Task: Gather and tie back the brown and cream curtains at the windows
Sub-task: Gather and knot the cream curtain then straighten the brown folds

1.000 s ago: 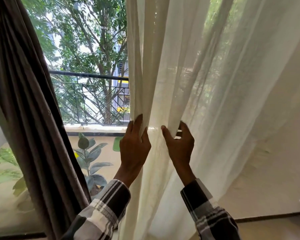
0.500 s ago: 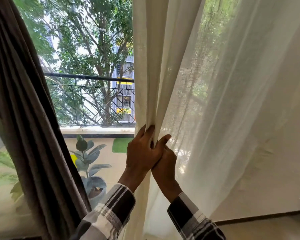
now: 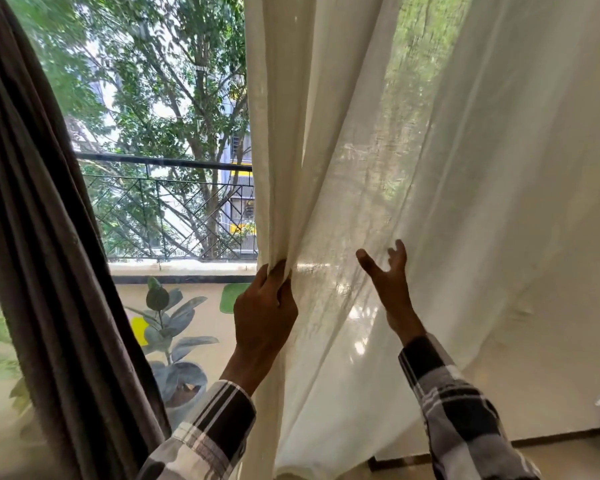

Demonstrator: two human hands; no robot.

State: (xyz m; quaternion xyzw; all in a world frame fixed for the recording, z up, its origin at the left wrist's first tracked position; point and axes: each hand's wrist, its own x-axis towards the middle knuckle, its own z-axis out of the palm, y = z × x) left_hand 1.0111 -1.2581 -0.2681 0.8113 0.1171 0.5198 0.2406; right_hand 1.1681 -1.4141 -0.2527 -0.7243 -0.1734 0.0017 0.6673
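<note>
Head view: half a second ago both hands met on the bunched folds; now the right hand (image 3: 390,282) has left them and reaches out, grip wide, fingers spread against loose cream curtain (image 3: 465,202). The left hand (image 3: 264,313) keeps its grip closed around the gathered folds. More cloth remains to collect. Left of that grip hangs the brown curtain (image 3: 42,237), ungathered; a railing (image 3: 167,202) and potted plant (image 3: 170,323) lie beyond.

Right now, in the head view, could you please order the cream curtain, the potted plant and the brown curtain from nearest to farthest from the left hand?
1. Cream curtain: gripped by the left hand.
2. Potted plant: outside, lower left of the hand.
3. Brown curtain: far left edge.
</note>
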